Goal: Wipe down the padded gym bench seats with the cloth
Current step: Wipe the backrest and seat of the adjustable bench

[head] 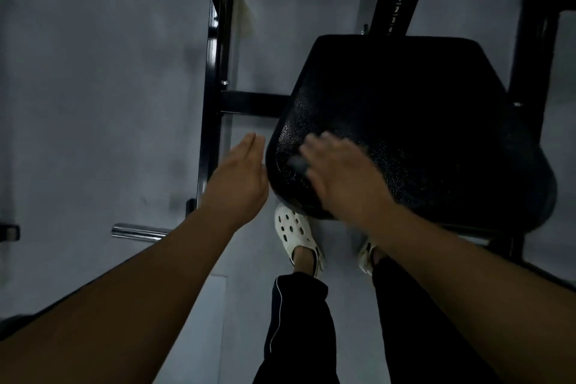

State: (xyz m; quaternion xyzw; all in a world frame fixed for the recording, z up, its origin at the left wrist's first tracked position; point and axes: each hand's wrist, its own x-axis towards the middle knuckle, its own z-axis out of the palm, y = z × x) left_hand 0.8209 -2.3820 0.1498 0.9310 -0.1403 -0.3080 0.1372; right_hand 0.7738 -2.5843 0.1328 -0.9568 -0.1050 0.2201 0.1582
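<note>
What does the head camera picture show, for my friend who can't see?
Seen from above, a person's right hand, blurred, rests flat on the near left corner of a black padded seat, a dark scrap, maybe the cloth, by its fingers. The left hand is open beside the seat's left edge. White clogs stand on grey floor.

**Head view: padded seat, two hands, surrounding fittings**

- Black padded seat (420,121): pebbled vinyl, widest at the near end.
- Right hand (346,178): motion-blurred, fingers spread flat on the seat's near left part. A dark grey patch (297,164) at its fingers is too blurred to identify.
- Left hand (240,178): flat, fingers together, just beside the seat's left edge.
- Black steel frame (215,72): left of and behind the seat.
- Numbered adjustment post (397,9): behind the seat.
- Chrome bar (137,231): low on the left.
- White perforated clog (294,231) and dark trousers (296,321): below, on the grey floor (93,87).
</note>
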